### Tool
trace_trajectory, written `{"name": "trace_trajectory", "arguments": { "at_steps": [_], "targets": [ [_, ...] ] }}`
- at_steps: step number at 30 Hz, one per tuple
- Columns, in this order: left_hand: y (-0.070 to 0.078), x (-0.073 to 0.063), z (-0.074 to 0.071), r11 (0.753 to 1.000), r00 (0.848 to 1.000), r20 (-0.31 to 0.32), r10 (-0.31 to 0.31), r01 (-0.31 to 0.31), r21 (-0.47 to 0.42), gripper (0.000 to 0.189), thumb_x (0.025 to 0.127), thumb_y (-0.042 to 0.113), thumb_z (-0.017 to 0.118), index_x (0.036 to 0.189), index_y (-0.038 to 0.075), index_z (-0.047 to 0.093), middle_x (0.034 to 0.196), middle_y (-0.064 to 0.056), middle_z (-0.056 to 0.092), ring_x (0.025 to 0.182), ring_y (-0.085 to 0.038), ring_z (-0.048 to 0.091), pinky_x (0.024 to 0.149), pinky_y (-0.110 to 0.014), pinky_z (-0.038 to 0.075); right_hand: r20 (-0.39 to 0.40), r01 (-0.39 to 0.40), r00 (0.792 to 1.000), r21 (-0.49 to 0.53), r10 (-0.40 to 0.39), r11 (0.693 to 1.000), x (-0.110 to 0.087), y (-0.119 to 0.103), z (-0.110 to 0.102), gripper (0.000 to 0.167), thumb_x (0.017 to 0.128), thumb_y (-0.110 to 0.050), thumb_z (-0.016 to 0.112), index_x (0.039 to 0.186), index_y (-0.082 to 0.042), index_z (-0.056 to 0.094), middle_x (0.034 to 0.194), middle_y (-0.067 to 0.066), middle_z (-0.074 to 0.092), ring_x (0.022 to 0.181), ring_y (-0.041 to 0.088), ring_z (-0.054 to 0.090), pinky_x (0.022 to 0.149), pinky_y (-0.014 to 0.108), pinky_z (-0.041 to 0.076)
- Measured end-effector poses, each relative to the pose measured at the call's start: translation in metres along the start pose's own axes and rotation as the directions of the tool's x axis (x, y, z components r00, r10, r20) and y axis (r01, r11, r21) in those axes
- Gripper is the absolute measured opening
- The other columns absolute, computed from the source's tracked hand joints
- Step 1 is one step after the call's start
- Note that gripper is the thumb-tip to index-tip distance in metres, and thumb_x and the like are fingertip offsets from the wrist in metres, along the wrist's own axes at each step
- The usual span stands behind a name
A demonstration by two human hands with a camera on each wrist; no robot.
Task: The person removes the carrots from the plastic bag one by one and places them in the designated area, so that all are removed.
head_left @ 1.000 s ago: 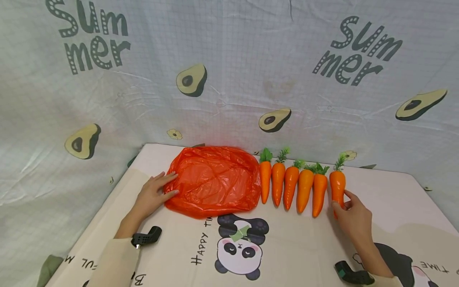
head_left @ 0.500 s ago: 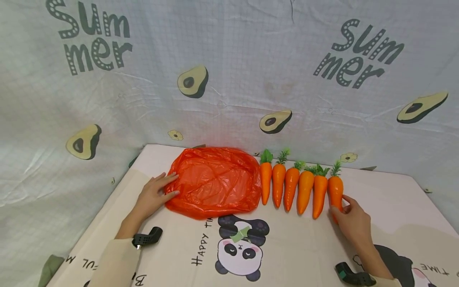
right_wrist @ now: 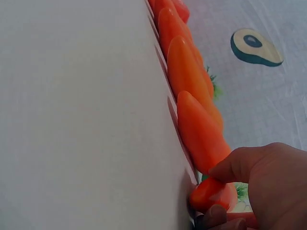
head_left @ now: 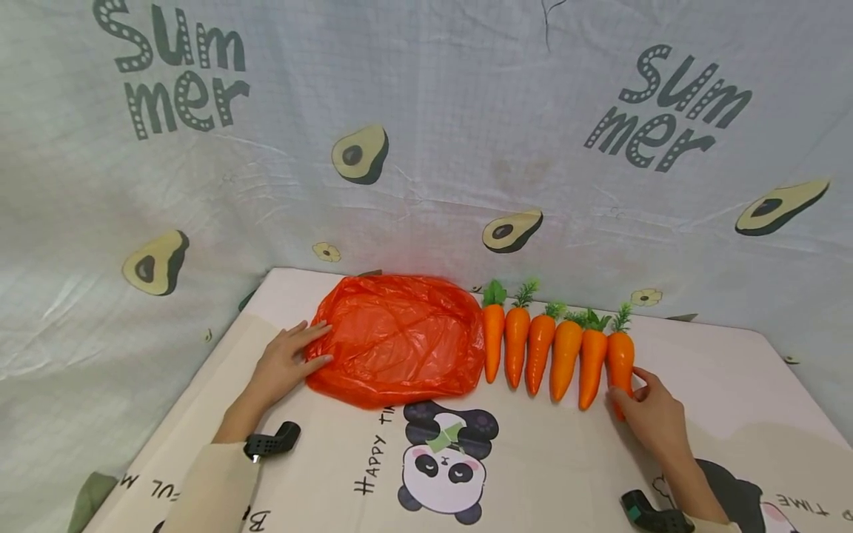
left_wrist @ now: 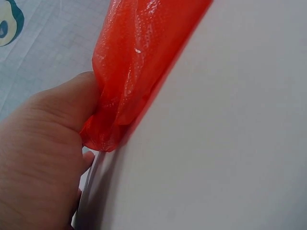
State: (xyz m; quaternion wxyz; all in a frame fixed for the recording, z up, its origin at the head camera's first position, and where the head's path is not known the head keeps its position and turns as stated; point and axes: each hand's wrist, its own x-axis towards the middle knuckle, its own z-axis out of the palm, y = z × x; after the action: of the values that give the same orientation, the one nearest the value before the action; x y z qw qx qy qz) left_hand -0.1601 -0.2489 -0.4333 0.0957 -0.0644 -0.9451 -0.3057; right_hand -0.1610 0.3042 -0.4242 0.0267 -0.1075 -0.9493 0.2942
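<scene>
An orange-red plastic bag [head_left: 400, 340] lies spread on the table, its rim forming a rough oval. My left hand [head_left: 283, 366] rests at the bag's left edge, fingers extended and apart. The left wrist view shows the thumb [left_wrist: 72, 98] against the folded side of the bag. On the right, my right hand [head_left: 656, 414] pinches the lower end of a carrot [head_left: 621, 359] between thumb and fingers. That carrot lies at the right end of a row, its leafy top toward the wall. Beside it is another carrot [head_left: 592, 366]; in the right wrist view the two look very close.
Several more carrots, among them an orange one [head_left: 516, 344], line up between the bag and the held carrot, tips toward me. A hanging cloth [head_left: 426, 170] with avocado prints closes off the back. The pale tablecloth [head_left: 546, 474] carries panda prints.
My right hand has shifted the end carrot left and slightly toward me, closing most of the gap to the row. My left hand and the bag have stayed put.
</scene>
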Motion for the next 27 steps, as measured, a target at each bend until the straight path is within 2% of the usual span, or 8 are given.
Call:
{"name": "trace_trajectory", "arguments": {
  "at_steps": [8,13,17,24,27],
  "targets": [
    [-0.003,-0.003,-0.002,1.000,1.000,0.009,-0.020,0.020,-0.005,0.061,0.086,0.036,0.070,0.138,0.010,0.052,0.142,-0.017,0.046,0.136,-0.042,0.027,0.109,-0.063,0.015,0.016,0.029,0.999,-0.007,-0.029,1.000,0.003,-0.004,-0.001,0.069,0.091,-0.035,0.058,0.136,0.012,0.036,0.077,0.012,0.054,0.061,0.022,0.048,0.051,0.028,0.043],
    [-0.001,0.000,-0.001,1.000,1.000,-0.005,0.015,-0.015,-0.014,0.059,0.087,0.033,0.070,0.137,0.008,0.053,0.143,-0.017,0.045,0.136,-0.042,0.029,0.110,-0.061,0.015,0.024,0.040,0.999,-0.011,-0.040,0.999,0.004,-0.004,-0.004,0.070,0.091,-0.036,0.059,0.136,0.013,0.035,0.076,0.011,0.055,0.059,0.021,0.049,0.050,0.028,0.043],
    [0.002,0.004,0.000,0.999,1.000,0.011,0.022,-0.022,-0.029,0.060,0.087,0.035,0.069,0.138,0.009,0.052,0.147,-0.015,0.041,0.136,-0.041,0.028,0.110,-0.061,0.015,0.022,0.021,1.000,-0.016,-0.020,1.000,0.001,-0.002,-0.007,0.071,0.092,-0.038,0.059,0.136,0.012,0.035,0.077,0.012,0.055,0.060,0.022,0.049,0.050,0.029,0.043],
    [0.002,0.004,-0.002,0.999,1.000,0.020,-0.008,0.009,-0.039,0.061,0.090,0.035,0.066,0.141,0.009,0.047,0.151,-0.015,0.033,0.137,-0.040,0.026,0.110,-0.063,0.014,0.019,0.023,1.000,-0.008,-0.023,1.000,0.001,-0.004,-0.010,0.077,0.092,-0.047,0.056,0.136,0.012,0.035,0.079,0.013,0.057,0.060,0.022,0.051,0.050,0.028,0.043],
    [0.003,0.003,-0.002,0.998,1.000,0.019,-0.011,0.012,-0.061,0.061,0.091,0.035,0.064,0.143,0.009,0.045,0.152,-0.015,0.033,0.138,-0.040,0.026,0.110,-0.062,0.014,0.016,0.025,1.000,-0.013,-0.024,1.000,0.001,-0.006,-0.013,0.079,0.093,-0.052,0.051,0.136,0.013,0.036,0.080,0.014,0.058,0.060,0.022,0.052,0.051,0.028,0.044]
  ]
}}
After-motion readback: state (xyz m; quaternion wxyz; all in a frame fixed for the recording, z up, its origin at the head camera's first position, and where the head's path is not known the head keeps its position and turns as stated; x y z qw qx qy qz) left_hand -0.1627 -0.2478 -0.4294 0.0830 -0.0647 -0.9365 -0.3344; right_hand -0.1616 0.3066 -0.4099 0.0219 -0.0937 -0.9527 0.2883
